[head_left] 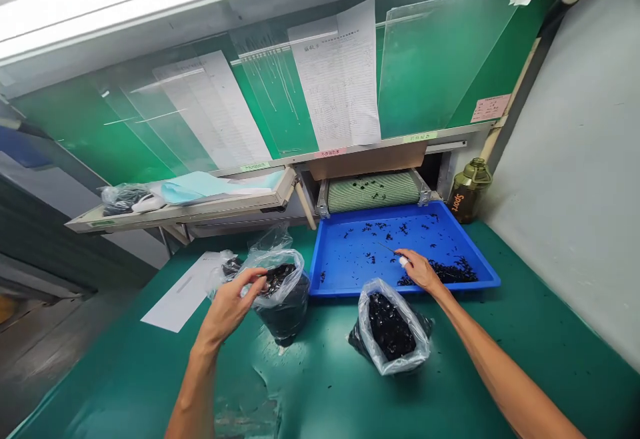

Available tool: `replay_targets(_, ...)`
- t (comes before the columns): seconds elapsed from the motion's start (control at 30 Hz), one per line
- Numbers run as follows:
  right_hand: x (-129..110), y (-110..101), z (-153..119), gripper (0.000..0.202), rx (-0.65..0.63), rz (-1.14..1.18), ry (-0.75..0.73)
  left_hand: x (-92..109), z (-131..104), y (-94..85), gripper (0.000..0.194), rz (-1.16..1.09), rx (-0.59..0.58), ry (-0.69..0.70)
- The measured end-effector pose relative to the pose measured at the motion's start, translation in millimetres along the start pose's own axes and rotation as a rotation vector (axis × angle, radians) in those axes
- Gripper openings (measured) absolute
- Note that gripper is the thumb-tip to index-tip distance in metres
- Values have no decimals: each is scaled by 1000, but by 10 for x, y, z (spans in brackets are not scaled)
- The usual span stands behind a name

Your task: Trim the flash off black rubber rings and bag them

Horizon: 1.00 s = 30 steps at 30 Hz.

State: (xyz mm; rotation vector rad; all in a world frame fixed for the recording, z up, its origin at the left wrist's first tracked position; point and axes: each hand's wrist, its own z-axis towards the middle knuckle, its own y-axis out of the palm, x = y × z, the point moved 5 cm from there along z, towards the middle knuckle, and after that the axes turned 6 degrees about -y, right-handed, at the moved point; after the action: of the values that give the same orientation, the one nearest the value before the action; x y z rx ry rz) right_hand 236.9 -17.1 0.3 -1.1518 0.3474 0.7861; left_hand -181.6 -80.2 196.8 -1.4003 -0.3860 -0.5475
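My left hand (231,305) is over the near edge of a clear plastic bag (285,309) full of small black parts. Its thumb and fingers are pinched together; whatever lies between them is too small to make out. My right hand (420,270) is above a blue tray (400,287), closed on a thin, pointed metal tool (386,247). Something white wraps one finger or the tool's handle. Small black parts (453,272) are heaped in the tray's near right corner, with others scattered across it. A second open bag (393,325) of black parts stands in front of the tray.
A ribbed green conveyor belt (373,192) with a few black parts ends above the tray's far edge. A dark bottle (470,192) stands by the right wall. White paper (180,295) lies left on the green table (320,399). A shelf (200,211) juts out at left.
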Motion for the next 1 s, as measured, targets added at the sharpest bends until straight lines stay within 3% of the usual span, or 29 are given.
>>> replay_targets(0.07,-23,-18,-2,39,13,-16,-2,142,16,-2,30,-114,78,25)
replay_targets(0.13,-41,-28,-11,35,28,-32,-7,346,72,180,28,-225,32,78)
replay_targets(0.2,-44,-35,-22,33,50,-47,-12,579,178,524,26,-291,-76,132)
replay_targets(0.33,6,-48,-32,39,119,-68,9,925,580,1385,23,-451,-223,165)
replay_targets(0.4,38,-62,-30,46,166,-77,33,1000,879,1733,25,-468,-199,149)
replay_targets(0.47,55,-81,-25,51,202,-81,48,1036,1222,1963,25,-439,-130,128)
replay_targets(0.57,66,-115,-20,47,225,-30,94,1087,1783,2121,26,-398,-28,108)
replay_targets(0.8,104,-148,-45,47,249,66,235,1261,3022,2273,30,-270,120,96)
replay_targets(0.9,84,-157,-21,45,303,61,165,1323,3351,2402,31,-245,133,86)
replay_targets(1.0,92,-166,-1,41,353,61,138,1364,3533,2527,26,-259,118,67)
